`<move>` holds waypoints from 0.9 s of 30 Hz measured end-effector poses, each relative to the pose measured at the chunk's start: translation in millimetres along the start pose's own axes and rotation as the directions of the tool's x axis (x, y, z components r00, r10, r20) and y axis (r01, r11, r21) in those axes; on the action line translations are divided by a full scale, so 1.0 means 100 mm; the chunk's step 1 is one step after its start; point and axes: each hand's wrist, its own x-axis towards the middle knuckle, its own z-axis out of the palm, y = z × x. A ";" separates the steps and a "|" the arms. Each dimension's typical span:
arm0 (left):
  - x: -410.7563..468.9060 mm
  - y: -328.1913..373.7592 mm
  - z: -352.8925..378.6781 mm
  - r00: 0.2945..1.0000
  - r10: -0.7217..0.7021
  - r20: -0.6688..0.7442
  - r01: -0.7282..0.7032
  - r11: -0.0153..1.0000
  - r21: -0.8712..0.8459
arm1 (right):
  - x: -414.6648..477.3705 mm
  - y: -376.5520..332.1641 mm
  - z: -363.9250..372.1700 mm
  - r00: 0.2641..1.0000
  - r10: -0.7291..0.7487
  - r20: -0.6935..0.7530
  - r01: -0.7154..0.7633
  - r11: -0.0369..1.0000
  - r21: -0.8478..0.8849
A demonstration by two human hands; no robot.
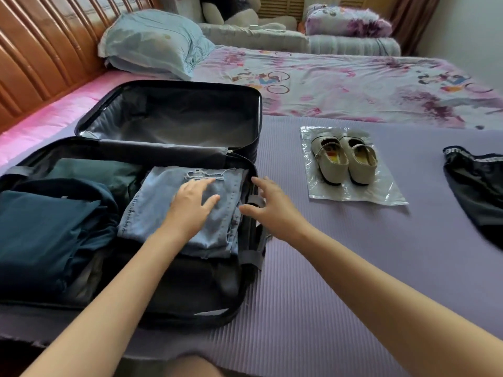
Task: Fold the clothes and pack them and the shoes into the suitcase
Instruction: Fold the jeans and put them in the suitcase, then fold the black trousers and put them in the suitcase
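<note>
An open black suitcase (245, 292) lies on the purple mat at the left. Its near half holds a folded dark blue garment (46, 227), a teal garment (95, 172) and folded light blue ripped jeans (163, 200). My left hand (192, 205) rests flat on the jeans with straight fingers. My right hand (268, 206) hovers with spread fingers over the suitcase's right rim, beside a grey strap (255, 200). A pair of cream shoes (344, 159) stands on a clear plastic bag (381, 194) to the right. A black garment (479, 191) lies unfolded at the far right.
The suitcase's far half (174, 121) is lined grey with nothing in it. A blue pillow (152, 42), rolled bedding (351, 44) and a plush toy (234, 9) lie at the back on the flowered sheet. A wooden headboard (40, 50) stands at the left.
</note>
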 end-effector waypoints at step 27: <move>-0.29 2.11 2.95 0.814 0.065 0.578 -0.288 0.908 0.304 | -0.76 3.47 -3.26 0.711 0.370 -0.597 -0.679 0.581 -0.449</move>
